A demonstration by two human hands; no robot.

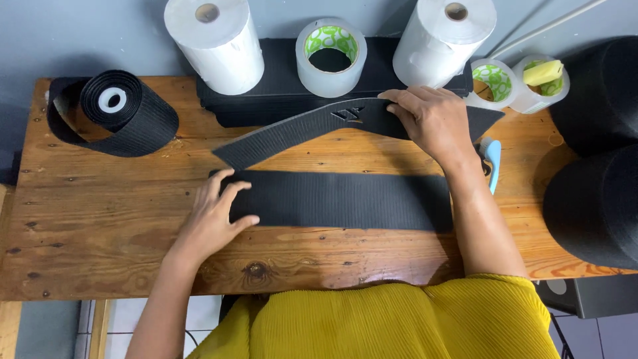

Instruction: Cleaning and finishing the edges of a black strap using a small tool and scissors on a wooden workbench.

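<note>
Black ribbed elastic is what both of your hands are on. One flat strip (339, 199) lies lengthwise across the middle of the wooden desk (100, 233), and your left hand (214, 219) rests on its left end with the fingers (229, 193) spread and open, pressing down rather than gripping; the strip runs away to the right from under your fingertips. A second strip (299, 133) sits just behind the first, tilted, its left tip touching down near the flat strip's left end and its right part raised toward the back. Your right hand (432, 123) lies over that raised right end, fingers curled across the top edge with the tips pointing left; whether they pinch the strip or only press on it cannot be told. The strip's pointed right end shows past your wrist.

At the back edge stand two white paper rolls (216, 43), a roll of clear tape (330, 58) between them, and a stack of black strips (266, 100) beneath. Two more tape rolls (495, 83) stand at the right with a yellow sponge (541, 72) on one. A blue cutter (490, 159) lies just beside your right wrist. A black coil of elastic (116, 110) sits at the far left, well apart from your hands.
</note>
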